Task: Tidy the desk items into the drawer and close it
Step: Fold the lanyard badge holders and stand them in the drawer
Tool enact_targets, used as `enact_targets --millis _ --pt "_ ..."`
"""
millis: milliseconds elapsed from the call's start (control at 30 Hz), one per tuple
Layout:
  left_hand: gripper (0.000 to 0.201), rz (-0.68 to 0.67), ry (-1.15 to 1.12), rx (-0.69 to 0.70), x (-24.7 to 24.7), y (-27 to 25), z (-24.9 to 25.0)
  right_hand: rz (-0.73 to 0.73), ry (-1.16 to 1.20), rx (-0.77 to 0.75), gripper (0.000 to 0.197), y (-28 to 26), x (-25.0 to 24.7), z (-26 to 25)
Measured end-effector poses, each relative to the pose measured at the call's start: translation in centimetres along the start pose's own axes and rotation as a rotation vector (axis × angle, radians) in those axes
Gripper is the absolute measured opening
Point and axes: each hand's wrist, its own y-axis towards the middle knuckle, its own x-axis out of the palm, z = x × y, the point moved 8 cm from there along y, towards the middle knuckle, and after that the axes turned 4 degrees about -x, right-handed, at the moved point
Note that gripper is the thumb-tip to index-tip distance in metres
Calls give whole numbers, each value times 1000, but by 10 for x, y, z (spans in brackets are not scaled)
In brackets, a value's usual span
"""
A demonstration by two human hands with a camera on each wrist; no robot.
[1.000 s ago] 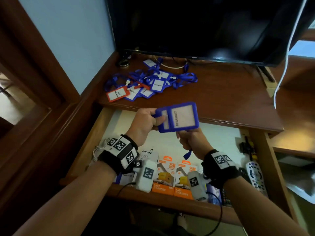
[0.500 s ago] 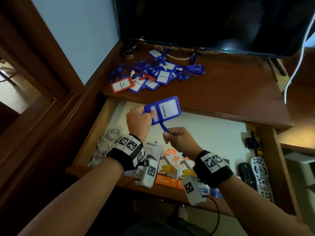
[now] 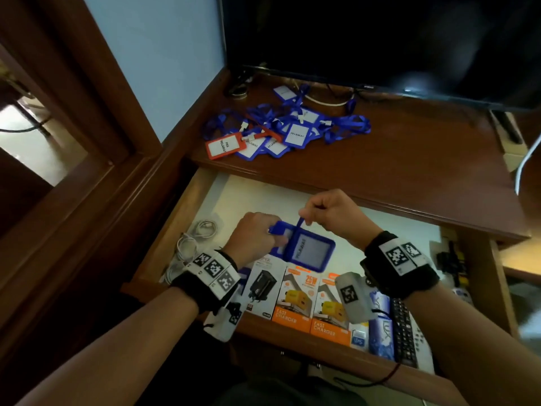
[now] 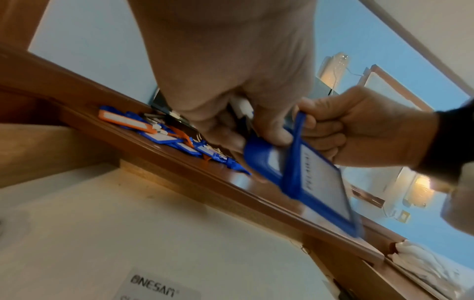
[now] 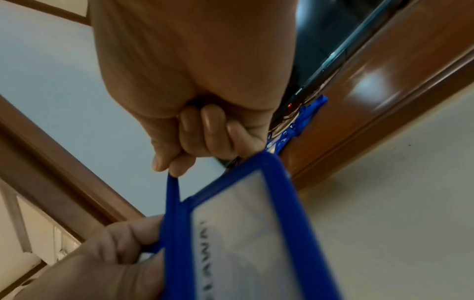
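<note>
Lowered since half a second ago, the blue badge holder (image 3: 304, 249) now hangs inside the open drawer (image 3: 187, 206), just above the charger boxes, where it earlier sat level with the worktop (image 3: 409, 159) edge. The left hand (image 3: 251, 232) pinches its left end with curled fingers; the right hand (image 3: 333, 213) is clamped on the blue lanyard strap (image 3: 301, 222), fist closed, drawing it up from the holder.

One holder is in hand. On the worktop's far left lies a tangled pile of badge holders (image 3: 281, 133): one orange-framed, and perhaps six or seven blue ones, though the overlap and the lanyards make the count unsure. In the drawer's near row stand three charger boxes: one black-and-white (image 3: 263, 285) and two orange (image 3: 295, 300) ones marked "FAST CHARGER". A coil of white cable (image 3: 193, 238) lies at the drawer's left. To the right of the boxes are a blue packet (image 3: 380, 326) and a black remote (image 3: 405, 332); the right wrist band covers part of them.

The worktop is dark polished wood; the drawer has a pale floor. A black screen (image 3: 380, 39) stands along the far edge, with a pale blue wall (image 3: 161, 54) to its left and wooden framing beside that.
</note>
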Motion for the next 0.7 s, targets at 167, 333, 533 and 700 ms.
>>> enact_targets --millis 167,333,533,700 --pt "20 -196 -202 -58 -5 0 -4 -35 167 58 32 -6 0 23" --pt "11 -214 -452 -98 -9 3 -13 5 351 148 24 -5 15 42" --pt "22 -86 -874 -122 -26 -5 -37 69 489 96 46 12 48 20" --pt "27 47 -1136 -152 -58 -8 -72 30 639 129 61 43 93 -10"
